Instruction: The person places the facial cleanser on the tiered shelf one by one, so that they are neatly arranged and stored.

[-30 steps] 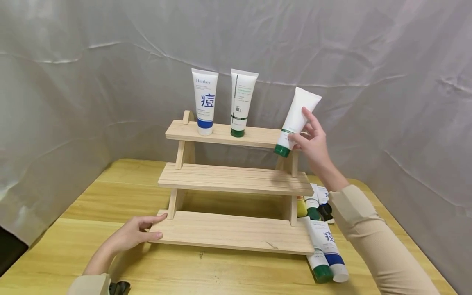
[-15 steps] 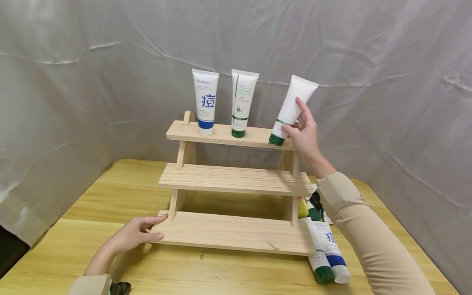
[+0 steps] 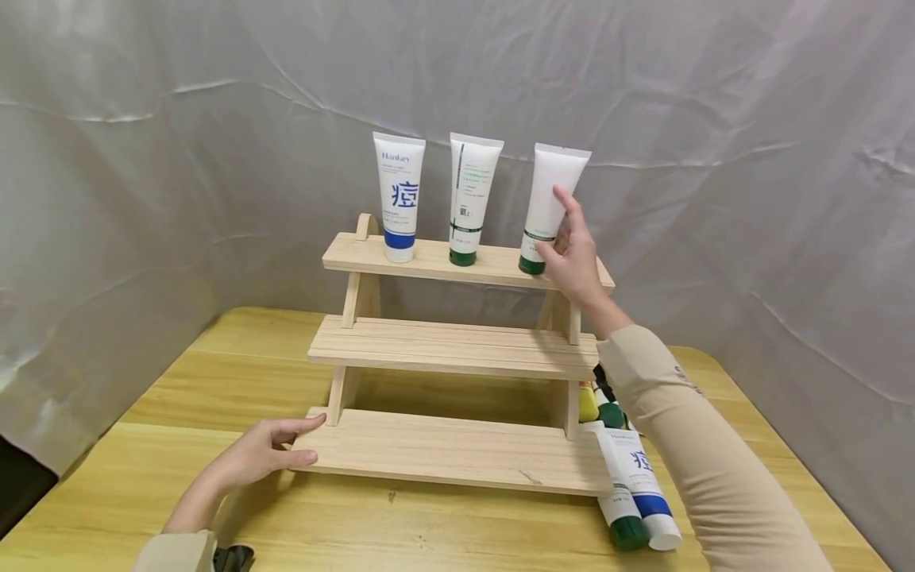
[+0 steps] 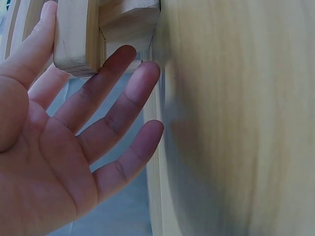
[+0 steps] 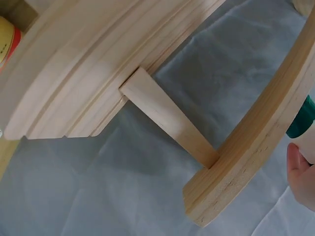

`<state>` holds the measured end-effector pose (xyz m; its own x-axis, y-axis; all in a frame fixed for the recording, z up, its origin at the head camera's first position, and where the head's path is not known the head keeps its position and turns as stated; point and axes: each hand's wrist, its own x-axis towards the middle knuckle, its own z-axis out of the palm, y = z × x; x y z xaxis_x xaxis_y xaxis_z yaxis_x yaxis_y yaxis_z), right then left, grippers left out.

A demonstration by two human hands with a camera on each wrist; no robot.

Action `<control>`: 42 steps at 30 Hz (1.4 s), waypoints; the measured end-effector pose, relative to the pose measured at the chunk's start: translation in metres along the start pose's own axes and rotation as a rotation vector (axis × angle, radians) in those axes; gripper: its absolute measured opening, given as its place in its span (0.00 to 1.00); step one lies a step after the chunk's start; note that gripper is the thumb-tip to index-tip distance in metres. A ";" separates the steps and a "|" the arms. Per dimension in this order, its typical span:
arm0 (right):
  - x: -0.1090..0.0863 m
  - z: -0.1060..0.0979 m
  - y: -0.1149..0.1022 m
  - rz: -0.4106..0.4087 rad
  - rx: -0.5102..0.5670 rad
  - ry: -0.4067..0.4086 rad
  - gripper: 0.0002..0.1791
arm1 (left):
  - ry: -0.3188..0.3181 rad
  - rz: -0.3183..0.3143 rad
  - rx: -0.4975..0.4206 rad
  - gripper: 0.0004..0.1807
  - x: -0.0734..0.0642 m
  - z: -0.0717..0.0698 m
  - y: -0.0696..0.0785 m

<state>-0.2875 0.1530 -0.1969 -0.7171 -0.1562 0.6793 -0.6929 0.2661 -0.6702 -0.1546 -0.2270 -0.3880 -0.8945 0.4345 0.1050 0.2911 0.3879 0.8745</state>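
Observation:
A tiered wooden display stand [image 3: 457, 349] stands on the table. On its top board, my right hand [image 3: 575, 258] holds a white squeeze tube with a green cap [image 3: 550, 191], nearly upright, cap down. In the right wrist view only part of that hand [image 5: 301, 177] and the green cap [image 5: 302, 119] show at the edge. Left of it stand a white tube with a green cap [image 3: 473, 187] and one with a blue band [image 3: 400, 187]. My left hand [image 3: 250, 454] grips the bottom board's left end between thumb and index finger, its other fingers extended [image 4: 118, 108].
Beside the stand's lower right lie a green-capped tube [image 3: 622, 508] and a blue-banded tube [image 3: 646, 485]. Behind them, partly hidden by the stand and my sleeve, are a yellow item [image 3: 587, 403] and more tubes. Grey cloth [image 3: 214, 159] hangs behind the table.
My right hand has moved left and inward with its tube, from hanging tilted in front of the top board's right end to nearly upright on the board. The left hand stays put.

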 end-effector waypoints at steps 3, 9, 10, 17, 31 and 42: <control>0.000 0.002 0.001 -0.021 -0.027 0.008 0.36 | -0.005 -0.001 -0.006 0.32 0.000 0.000 0.000; 0.002 0.004 0.004 -0.007 -0.030 0.024 0.37 | -0.007 -0.008 -0.001 0.32 -0.001 -0.001 0.001; 0.002 0.004 0.003 -0.002 -0.031 0.025 0.37 | -0.008 -0.011 0.001 0.32 -0.001 -0.001 0.001; -0.001 0.001 0.001 0.036 -0.051 0.025 0.39 | -0.016 -0.007 -0.011 0.31 0.001 0.001 0.002; -0.017 0.000 -0.004 0.032 -0.036 0.135 0.33 | -0.006 -0.015 -0.007 0.32 0.000 0.000 0.004; -0.033 -0.014 -0.005 0.059 0.046 0.222 0.18 | -0.005 -0.019 0.005 0.32 -0.001 0.000 0.005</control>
<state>-0.2590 0.1698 -0.2117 -0.7257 0.0732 0.6841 -0.6564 0.2245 -0.7202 -0.1522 -0.2254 -0.3834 -0.8985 0.4305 0.0859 0.2752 0.4000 0.8742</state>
